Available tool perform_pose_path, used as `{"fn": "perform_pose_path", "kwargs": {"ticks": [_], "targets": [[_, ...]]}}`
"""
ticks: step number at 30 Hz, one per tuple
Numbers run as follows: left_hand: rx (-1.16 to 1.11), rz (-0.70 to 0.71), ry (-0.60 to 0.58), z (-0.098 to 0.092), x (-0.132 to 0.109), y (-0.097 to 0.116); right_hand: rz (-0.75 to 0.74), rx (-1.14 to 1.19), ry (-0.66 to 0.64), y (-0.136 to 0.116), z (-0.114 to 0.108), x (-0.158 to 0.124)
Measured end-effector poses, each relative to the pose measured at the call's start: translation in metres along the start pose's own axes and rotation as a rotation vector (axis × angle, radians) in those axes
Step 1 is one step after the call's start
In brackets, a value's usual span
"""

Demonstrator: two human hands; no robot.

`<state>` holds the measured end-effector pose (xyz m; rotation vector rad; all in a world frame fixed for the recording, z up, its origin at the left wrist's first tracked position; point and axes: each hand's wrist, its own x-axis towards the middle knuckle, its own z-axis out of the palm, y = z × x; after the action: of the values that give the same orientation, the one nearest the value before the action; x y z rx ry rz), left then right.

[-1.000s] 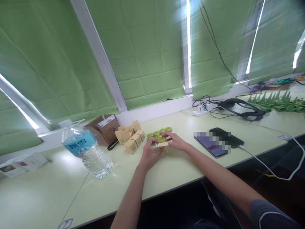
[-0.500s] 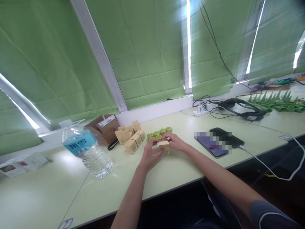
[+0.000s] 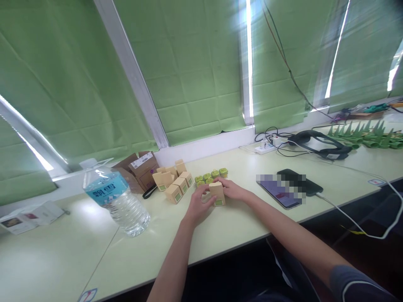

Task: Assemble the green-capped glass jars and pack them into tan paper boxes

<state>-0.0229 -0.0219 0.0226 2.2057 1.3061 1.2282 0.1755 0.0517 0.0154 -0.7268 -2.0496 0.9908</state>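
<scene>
A small tan cardboard box (image 3: 219, 200) with a green label stands on the table, its tall flap upright. My left hand (image 3: 199, 204) grips its left side, thumb on the front. My right hand (image 3: 232, 189) closes round its right and back; those fingertips are partly hidden. Just behind lie several small green packets (image 3: 215, 173) in rows. To the left is a row of closed tan boxes (image 3: 181, 185) with green labels. Beside that row sit several tan boxes with raised flaps (image 3: 163, 180).
A large water bottle (image 3: 126, 205) stands at left, before an open brown carton (image 3: 143, 172). Two phones (image 3: 285, 195) lie to the right, one with a white cable. Farther back are a power strip (image 3: 265, 147), a black headset (image 3: 324, 144) and green spiky pieces (image 3: 371, 136).
The tan box between my hands now shows a tall upright flap, where a lower, flatter top was seen. My right fingers have shifted slightly down behind it.
</scene>
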Motion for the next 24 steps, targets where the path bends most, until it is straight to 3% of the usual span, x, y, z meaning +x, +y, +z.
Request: {"fn": "perform_pose_path", "kwargs": {"ticks": [6, 10, 15, 24], "targets": [[-0.072, -0.053, 0.05, 0.001, 0.002, 0.004, -0.015, -0.024, -0.034, 0.002, 0.003, 0.0], [-0.033, -0.058, 0.124, 0.001, 0.002, 0.003, -0.033, -0.036, 0.044, -0.001, 0.002, 0.002], [-0.083, -0.142, 0.197, 0.003, 0.002, -0.001, -0.039, 0.121, 0.14, -0.005, -0.002, 0.002], [-0.05, -0.095, 0.136, 0.001, 0.001, -0.001, -0.132, -0.048, 0.174, -0.008, -0.001, 0.002]]}}
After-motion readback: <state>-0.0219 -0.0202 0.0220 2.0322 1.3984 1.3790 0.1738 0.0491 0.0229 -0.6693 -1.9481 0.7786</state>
